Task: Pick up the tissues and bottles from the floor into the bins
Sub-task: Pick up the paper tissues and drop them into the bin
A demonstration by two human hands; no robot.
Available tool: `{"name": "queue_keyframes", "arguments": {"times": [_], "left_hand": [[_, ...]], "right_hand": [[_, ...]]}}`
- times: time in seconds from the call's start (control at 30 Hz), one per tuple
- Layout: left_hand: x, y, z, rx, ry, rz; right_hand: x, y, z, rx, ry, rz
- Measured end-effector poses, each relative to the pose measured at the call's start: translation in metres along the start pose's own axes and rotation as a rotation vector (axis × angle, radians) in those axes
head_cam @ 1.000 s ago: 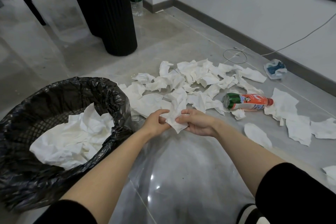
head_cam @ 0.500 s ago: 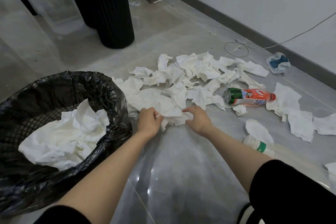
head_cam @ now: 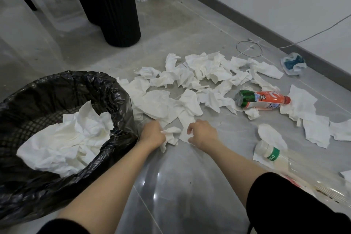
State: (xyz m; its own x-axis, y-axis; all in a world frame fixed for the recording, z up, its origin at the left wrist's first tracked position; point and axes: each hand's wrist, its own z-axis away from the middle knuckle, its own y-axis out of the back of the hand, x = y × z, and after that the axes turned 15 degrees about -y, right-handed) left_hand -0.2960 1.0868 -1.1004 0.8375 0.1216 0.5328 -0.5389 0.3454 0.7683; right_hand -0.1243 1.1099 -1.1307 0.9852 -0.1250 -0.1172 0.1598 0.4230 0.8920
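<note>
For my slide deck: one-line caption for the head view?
Left hand grips a crumpled tissue beside the bin; right hand pinches a flat tissue.

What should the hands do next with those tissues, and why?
Probably lift both tissues and swing left to the bin: the left hand grips a crumpled tissue, the right hand pinches a flat tissue, and the bin stands open just beside the left hand.

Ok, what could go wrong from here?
The left hand grips a loose wad; a trailing piece could fall short of the bin. The right hand only claws at a flat sheet, which may slip. The right forearm lies near the clear bottle and might roll it.
</note>
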Motion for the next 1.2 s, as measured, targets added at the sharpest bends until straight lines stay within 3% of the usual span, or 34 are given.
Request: {"name": "queue_keyframes", "arguments": {"times": [0.07,0.33,0.57,0.73,0.83,1.0,1.1,1.2], "left_hand": [[0.002,0.0,0.001,0.019,0.005,0.01],[0.005,-0.001,0.008,-0.052,0.022,0.028],[0.015,0.004,0.019,-0.016,0.009,0.225],[0.034,0.024,0.034,-0.002,-0.129,0.268],[0.048,0.051,0.049,0.078,-0.195,0.299],[0.063,0.108,0.079,0.268,-0.258,0.369],[0.053,0.139,0.1,0.367,-0.254,0.4],[0.032,0.162,0.12,0.452,-0.203,0.42]], "right_hand": [[0.001,-0.002,0.002,0.038,0.051,0.026],[0.005,0.003,0.019,-0.09,0.088,0.014],[0.019,0.03,0.035,-0.028,-0.098,-0.371],[0.014,0.072,0.05,0.103,-0.155,-0.666],[0.001,0.104,0.063,0.146,-0.147,-0.714],[-0.039,0.146,0.091,0.024,-0.053,-0.83],[-0.07,0.164,0.11,0.033,0.047,-0.763],[-0.104,0.171,0.125,-0.107,0.098,-0.876]]}}
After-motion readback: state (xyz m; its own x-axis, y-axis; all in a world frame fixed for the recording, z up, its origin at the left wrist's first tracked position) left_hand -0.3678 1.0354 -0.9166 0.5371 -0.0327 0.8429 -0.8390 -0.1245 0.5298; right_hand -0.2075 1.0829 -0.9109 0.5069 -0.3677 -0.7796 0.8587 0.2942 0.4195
